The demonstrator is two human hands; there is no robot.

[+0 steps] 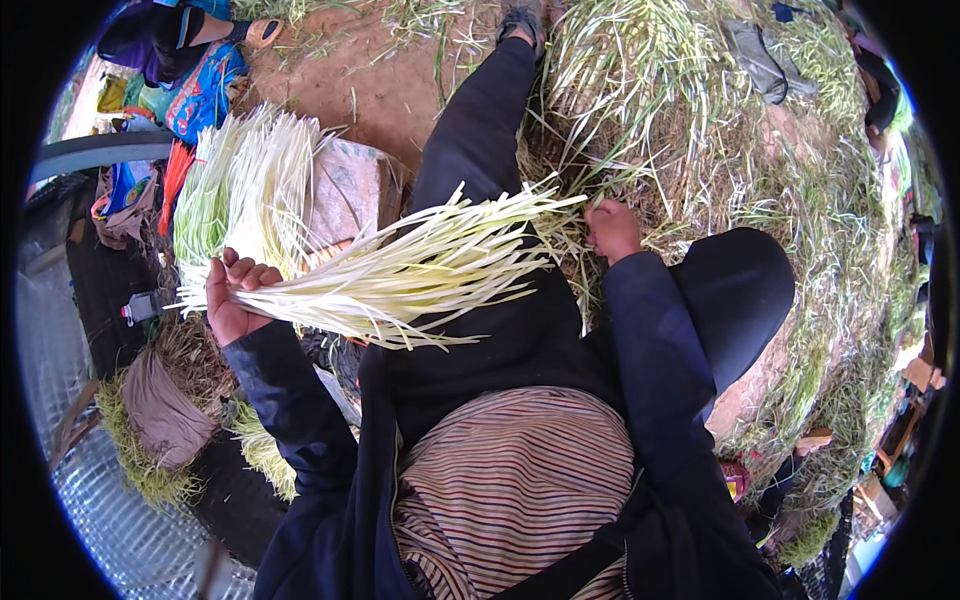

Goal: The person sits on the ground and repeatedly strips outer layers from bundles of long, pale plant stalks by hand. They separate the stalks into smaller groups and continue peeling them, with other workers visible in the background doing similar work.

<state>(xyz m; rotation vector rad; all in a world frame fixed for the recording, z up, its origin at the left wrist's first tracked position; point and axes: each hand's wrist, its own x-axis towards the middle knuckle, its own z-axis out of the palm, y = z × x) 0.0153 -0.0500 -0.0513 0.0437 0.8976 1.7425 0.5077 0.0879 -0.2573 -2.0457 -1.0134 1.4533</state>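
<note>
My left hand grips a loose bundle of pale yellow-white leaves, which look like blanched chives, near one end. The leaves fan out to the right across my lap. Just beyond their tips is my right hand, its fingers curled beside strands of the leaf litter. Whether a strand is pinched there is hard to make out. Past the left hand, more whitish-green leaves lie in neat bunches against a pale, worn block.
Long loose leaves are heaped beyond my right hand. Orange-red strips hang beside the bunches, near a blue printed sack. A plastic bottle lies at left, above a grey-brown cloth. Another person's sandalled foot shows at top left.
</note>
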